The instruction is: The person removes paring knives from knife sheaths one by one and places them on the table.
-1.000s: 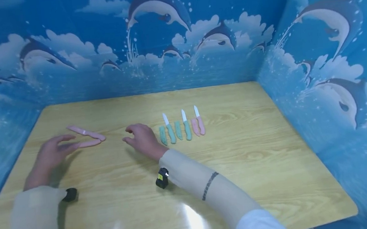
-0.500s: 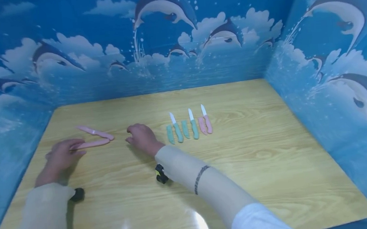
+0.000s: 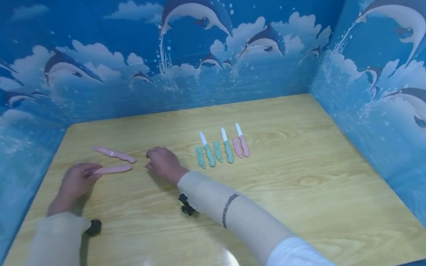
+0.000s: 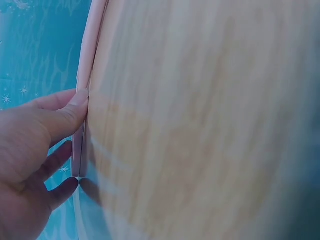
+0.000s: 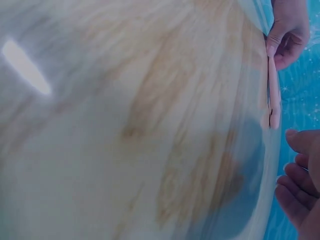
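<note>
My left hand pinches the left end of a pink sheathed knife, thumb on its near side. In the left wrist view, the thumb and a finger of the left hand close on the knife, low over the table. Just behind it lies a second pink sheathed knife, slanted, with a pale band at its middle. To the right of both is my right hand, its fingers loosely bent and holding nothing. The right wrist view shows that hand apart from the held knife's free end.
Right of my right hand, two green-handled knives and a pink-handled knife lie unsheathed, each beside a matching sheath. The wooden table meets dolphin-printed walls at the back and sides.
My left hand has gone from reaching around the near pink knife to pinching its left end, and that knife has swung straighter, away from the other's tip. The right hand stays nearly still.
</note>
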The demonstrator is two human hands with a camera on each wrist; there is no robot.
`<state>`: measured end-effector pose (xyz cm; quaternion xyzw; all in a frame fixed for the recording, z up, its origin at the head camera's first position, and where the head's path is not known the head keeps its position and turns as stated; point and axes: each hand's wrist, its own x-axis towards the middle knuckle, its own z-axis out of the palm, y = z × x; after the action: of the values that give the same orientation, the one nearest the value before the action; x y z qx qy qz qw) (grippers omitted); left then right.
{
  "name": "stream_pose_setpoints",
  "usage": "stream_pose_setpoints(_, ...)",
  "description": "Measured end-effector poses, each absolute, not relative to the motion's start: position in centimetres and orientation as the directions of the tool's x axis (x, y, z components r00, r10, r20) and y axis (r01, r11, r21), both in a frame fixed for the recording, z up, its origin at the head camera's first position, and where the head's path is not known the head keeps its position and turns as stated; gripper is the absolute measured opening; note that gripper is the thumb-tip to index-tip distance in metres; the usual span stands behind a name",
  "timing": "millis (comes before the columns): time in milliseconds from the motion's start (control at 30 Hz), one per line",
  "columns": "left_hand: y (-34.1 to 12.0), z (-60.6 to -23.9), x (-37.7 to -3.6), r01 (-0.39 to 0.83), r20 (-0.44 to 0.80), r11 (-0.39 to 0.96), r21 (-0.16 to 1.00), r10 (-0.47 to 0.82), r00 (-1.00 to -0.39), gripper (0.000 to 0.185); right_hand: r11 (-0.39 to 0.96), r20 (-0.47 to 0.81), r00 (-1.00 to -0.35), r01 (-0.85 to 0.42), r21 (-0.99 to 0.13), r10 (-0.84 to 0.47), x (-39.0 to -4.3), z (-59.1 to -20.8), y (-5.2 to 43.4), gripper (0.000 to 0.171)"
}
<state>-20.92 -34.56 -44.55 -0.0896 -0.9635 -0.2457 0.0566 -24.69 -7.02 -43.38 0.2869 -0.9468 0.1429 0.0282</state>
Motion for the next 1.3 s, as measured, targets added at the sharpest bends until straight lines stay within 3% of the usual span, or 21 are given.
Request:
stream_pose_setpoints(467, -33.8, -44.5, -20.6, 0.202, 0.103, 0.86, 0.469, 0.174, -0.979, 0.023, 0.799, 0.094, -0.831, -0.554, -0.235, -0.548, -23.7, -43.6, -7.3, 0.043)
stream_pose_setpoints(900, -31.7, -43.0, -20.7, 0.284, 0.156, 0.842, 0.458, 0.239, -0.958, 0.026, 0.794, 0.13, -0.822, -0.57, -0.212, -0.555, -23.9, -43.4, -7.2, 0.044)
stream_pose_setpoints(1300, -30.7, -42.4, -20.9, 0.392, 0.278, 0.823, 0.411, 0.297, -0.914, 0.02, 0.751, 0.162, -0.796, -0.605, -0.263, -0.584, -24.4, -43.4, -6.2, 0.034)
